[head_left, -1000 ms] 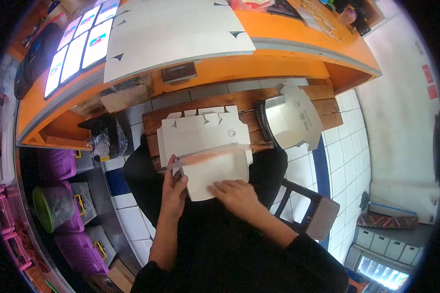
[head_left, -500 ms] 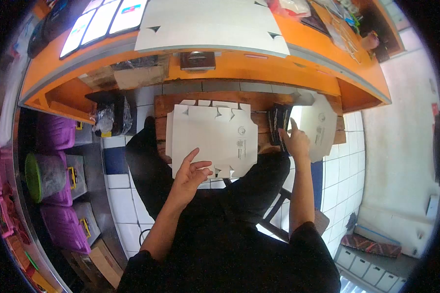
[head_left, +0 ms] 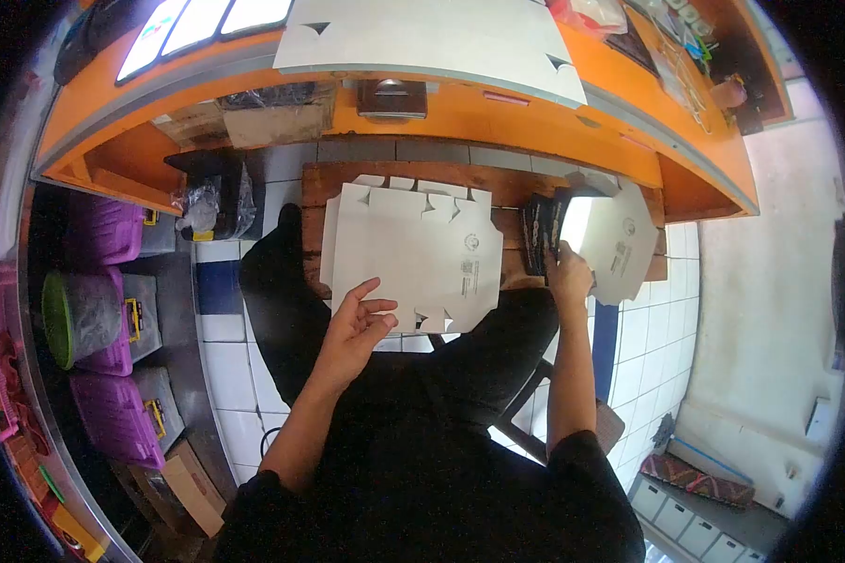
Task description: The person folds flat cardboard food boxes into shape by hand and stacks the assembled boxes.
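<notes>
A flat white cardboard box blank point(head_left: 404, 249) with cut slots and printed marks lies on top of others on a low wooden bench point(head_left: 507, 197). My left hand point(head_left: 355, 328) is at its near left part, fingers apart and holding nothing. To the right, a fanned row of black pieces with light print point(head_left: 541, 230) lies beside another pale cardboard blank point(head_left: 620, 246). My right hand point(head_left: 570, 274) has its fingers drawn together at the near end of the rightmost black piece. Its fingertips are partly hidden.
Above the bench stands an orange desk point(head_left: 479, 117) with a white cardboard sheet point(head_left: 422, 42) overhanging its edge. Phones point(head_left: 194, 28) lit up lie at its left. Purple baskets point(head_left: 113, 413) and a green-rimmed bin point(head_left: 58, 319) line the left side.
My right index finger was stretched out over the black pieces; now the fingers have closed at their near end. My left hand stays over the box blank. The view has shifted slightly.
</notes>
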{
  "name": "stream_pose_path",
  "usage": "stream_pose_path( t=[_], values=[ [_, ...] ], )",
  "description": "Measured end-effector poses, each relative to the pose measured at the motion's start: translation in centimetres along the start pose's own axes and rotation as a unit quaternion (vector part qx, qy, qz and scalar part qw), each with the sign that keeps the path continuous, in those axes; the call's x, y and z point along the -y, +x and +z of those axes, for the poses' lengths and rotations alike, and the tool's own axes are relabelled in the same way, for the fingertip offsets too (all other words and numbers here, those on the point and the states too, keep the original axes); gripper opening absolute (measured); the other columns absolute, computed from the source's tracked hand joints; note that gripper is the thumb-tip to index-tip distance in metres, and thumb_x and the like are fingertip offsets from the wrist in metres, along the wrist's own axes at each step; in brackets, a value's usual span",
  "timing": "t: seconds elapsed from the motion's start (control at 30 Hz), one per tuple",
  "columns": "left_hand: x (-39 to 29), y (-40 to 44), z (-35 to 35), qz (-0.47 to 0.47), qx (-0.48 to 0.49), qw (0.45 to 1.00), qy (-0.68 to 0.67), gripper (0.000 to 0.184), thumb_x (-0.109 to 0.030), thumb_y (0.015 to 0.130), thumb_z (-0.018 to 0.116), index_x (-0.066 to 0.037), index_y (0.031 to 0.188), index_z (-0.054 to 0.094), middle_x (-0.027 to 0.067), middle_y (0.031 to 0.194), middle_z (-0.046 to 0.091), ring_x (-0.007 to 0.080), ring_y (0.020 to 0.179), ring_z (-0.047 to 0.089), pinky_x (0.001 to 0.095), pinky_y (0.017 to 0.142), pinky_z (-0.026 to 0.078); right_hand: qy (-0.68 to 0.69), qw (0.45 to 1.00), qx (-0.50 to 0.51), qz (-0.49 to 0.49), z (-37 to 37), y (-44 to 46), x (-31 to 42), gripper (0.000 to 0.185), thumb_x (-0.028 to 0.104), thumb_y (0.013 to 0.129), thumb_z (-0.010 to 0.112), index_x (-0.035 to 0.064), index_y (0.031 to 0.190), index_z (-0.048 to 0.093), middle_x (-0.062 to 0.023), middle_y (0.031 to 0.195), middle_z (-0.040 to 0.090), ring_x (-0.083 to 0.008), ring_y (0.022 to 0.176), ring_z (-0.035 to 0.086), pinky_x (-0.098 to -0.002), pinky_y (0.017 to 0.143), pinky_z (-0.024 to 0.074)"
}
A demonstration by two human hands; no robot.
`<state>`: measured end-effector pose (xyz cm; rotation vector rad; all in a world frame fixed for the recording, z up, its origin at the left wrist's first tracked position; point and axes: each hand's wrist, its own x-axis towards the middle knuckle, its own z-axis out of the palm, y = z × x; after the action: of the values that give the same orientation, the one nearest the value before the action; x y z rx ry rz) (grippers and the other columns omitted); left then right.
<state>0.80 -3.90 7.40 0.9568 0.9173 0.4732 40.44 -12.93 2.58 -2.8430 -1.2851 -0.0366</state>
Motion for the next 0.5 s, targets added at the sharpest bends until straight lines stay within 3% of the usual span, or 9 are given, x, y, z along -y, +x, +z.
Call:
stream_pose_path(
  t=[0.13,0.2,0.33,0.4,0.43,0.47,0.5],
  values=[
    [0.0,-0.1,0.5,-0.004,0.005,1.0,-0.011,0.056,-0.011,0.098,0.062,-0.005,0.149,0.04,0.0143,0.122,0.065,0.0208,0.106,0.065,0.0347,0.09,0.05,-0.012,0.999,0.036,0.017,0.6,0.7,-0.1,0.037,0.048,0.094,0.062,0.0124,0.102,0.065,-0.0155,0.086,0.073,-0.0412,0.083,0.07,-0.0518,0.072,0.0549],
    [0.2,-0.1,0.3,-0.001,-0.001,1.0,-0.014,0.055,-0.011,0.098,0.063,-0.006,0.149,0.041,0.0139,0.122,0.066,0.0205,0.104,0.066,0.0345,0.09,0.05,0.049,0.998,0.011,0.041,0.4,0.8,0.1,0.044,0.056,0.094,0.059,0.0143,0.107,0.068,-0.0146,0.085,0.073,-0.04,0.085,0.071,-0.0491,0.074,0.0552],
    [0.6,0.0,-0.1,-0.003,-0.026,0.999,-0.027,0.05,-0.01,0.098,0.062,-0.006,0.146,0.046,0.013,0.121,0.066,0.019,0.101,0.066,0.0339,0.088,0.051,0.099,0.993,-0.028,0.059,-1.0,-0.1,1.0,0.04,0.05,0.093,0.064,0.0133,0.108,0.071,-0.0136,0.088,0.074,-0.038,0.085,0.071,-0.0464,0.075,0.0556],
    [1.2,0.5,-1.0,-0.003,-0.047,0.999,0.01,0.049,-0.009,0.097,0.063,-0.004,0.144,0.047,0.0158,0.12,0.065,0.0213,0.102,0.065,0.0345,0.089,0.051,0.123,0.972,-0.199,0.033,-1.2,-1.3,2.2,0.034,0.041,0.089,0.072,0.0105,0.105,0.072,-0.0121,0.093,0.074,-0.0354,0.086,0.07,-0.0438,0.075,0.0558],
    [1.7,0.9,-1.7,-0.002,-0.065,0.997,0.048,0.048,-0.009,0.096,0.064,-0.002,0.141,0.049,0.0186,0.119,0.064,0.0236,0.103,0.064,0.0351,0.091,0.051,0.128,0.972,-0.193,0.029,-0.8,-2.3,3.3,0.034,0.041,0.089,0.072,0.0105,0.105,0.072,-0.0121,0.093,0.074,-0.0354,0.086,0.07,-0.0438,0.075,0.0558],
    [2.5,1.5,-2.5,-0.005,-0.072,0.996,0.052,0.048,-0.009,0.096,0.064,-0.002,0.141,0.049,0.0186,0.119,0.064,0.0236,0.103,0.064,0.0351,0.091,0.051,0.128,0.978,-0.158,-0.055,-0.3,-3.8,4.7,0.034,0.037,0.087,0.076,0.0093,0.105,0.072,-0.0112,0.093,0.073,-0.0343,0.086,0.07,-0.0426,0.075,0.0559],
    [3.9,2.4,-3.4,0.061,-0.137,0.966,0.211,0.048,-0.01,0.094,0.064,0.001,0.139,0.05,0.0222,0.117,0.064,0.0303,0.104,0.064,0.0391,0.092,0.051,0.127,0.974,-0.124,-0.138,0.2,-5.5,6.5,0.034,0.034,0.084,0.079,0.0081,0.105,0.072,-0.0102,0.094,0.073,-0.0332,0.086,0.069,-0.0415,0.075,0.0559]
  ],
)
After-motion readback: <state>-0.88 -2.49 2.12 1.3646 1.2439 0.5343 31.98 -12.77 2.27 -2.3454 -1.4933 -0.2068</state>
